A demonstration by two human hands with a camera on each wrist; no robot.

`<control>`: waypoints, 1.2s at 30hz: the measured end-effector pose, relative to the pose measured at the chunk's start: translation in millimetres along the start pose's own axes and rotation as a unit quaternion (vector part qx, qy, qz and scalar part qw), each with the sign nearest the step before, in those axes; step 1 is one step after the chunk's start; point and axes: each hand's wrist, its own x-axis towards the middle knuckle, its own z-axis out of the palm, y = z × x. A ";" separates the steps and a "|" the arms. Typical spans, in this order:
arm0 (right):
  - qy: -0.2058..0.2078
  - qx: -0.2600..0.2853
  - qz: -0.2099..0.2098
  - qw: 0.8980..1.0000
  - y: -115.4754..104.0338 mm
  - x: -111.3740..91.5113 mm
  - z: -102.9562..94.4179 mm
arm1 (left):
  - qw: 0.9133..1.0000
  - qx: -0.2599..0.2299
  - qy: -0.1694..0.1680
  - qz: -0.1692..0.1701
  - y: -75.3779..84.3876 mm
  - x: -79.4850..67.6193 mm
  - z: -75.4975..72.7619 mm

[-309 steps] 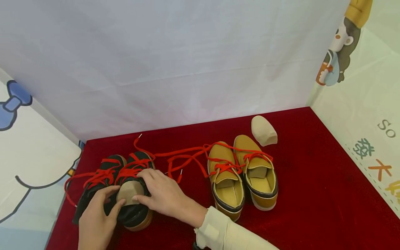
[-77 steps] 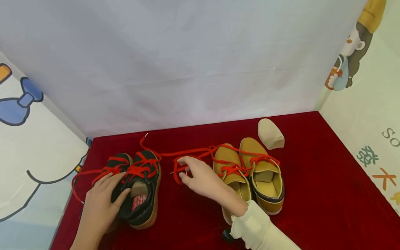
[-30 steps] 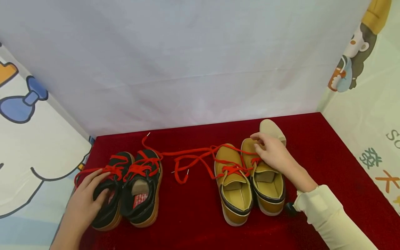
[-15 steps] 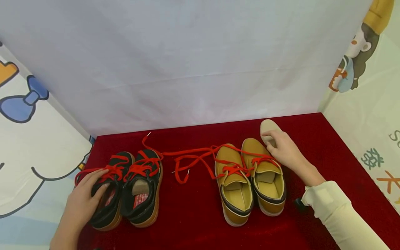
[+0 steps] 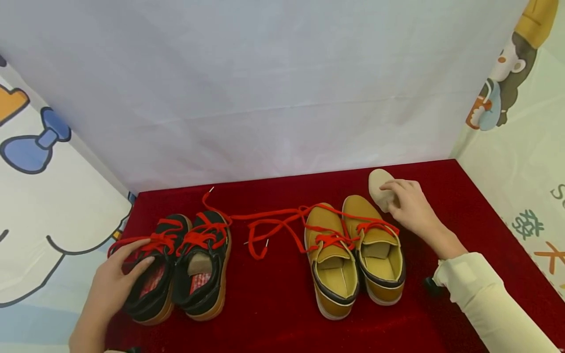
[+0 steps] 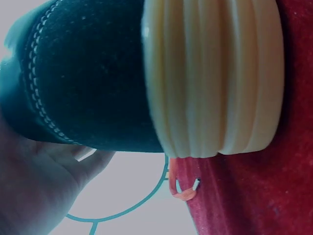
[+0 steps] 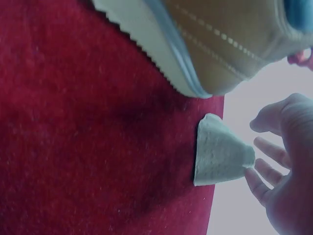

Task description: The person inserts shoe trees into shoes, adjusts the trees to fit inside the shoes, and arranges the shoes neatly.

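Note:
In the head view, my right hand [image 5: 410, 208] reaches over a beige moulded toe insert [image 5: 377, 181] lying behind the tan shoes. The right wrist view shows the fingers beside the narrow end of that insert, with the thumb held apart. My left hand [image 5: 108, 282] lies along the outer side of the left black shoe [image 5: 150, 306], its thumb over the shoe's opening. The right black shoe [image 5: 218, 289] stands beside it with a beige insert [image 5: 199, 264] inside. Red laces are threaded through both black shoes.
Two tan shoes, the left one [image 5: 328, 309] and the right one [image 5: 386, 289], stand right of centre. A loose red lace [image 5: 265, 215] runs between the pairs. Everything sits on a red cloth [image 5: 269, 304] before a white backdrop [image 5: 265, 98].
Earlier both hands were at the insert in the right black shoe. My left hand has moved left to the left black shoe; my right hand has travelled right, past the tan shoes, to the loose insert.

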 end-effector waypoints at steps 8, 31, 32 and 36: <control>-0.029 0.004 0.008 1.000 19.5 -2.1 2.4 | 0.999 -0.007 -0.011 -0.037 -2.4 -0.6 2.7; 0.016 0.027 0.012 0.999 44.6 -12.8 16.4 | 0.997 -0.018 -0.009 -0.071 -6.9 -6.1 5.9; 0.019 0.025 0.012 0.999 45.5 -13.1 16.2 | 0.997 -0.019 -0.008 -0.070 -6.5 -5.8 6.0; 0.028 0.021 0.013 0.999 47.0 -14.1 14.7 | 0.998 -0.020 -0.005 -0.065 -5.0 -3.5 6.6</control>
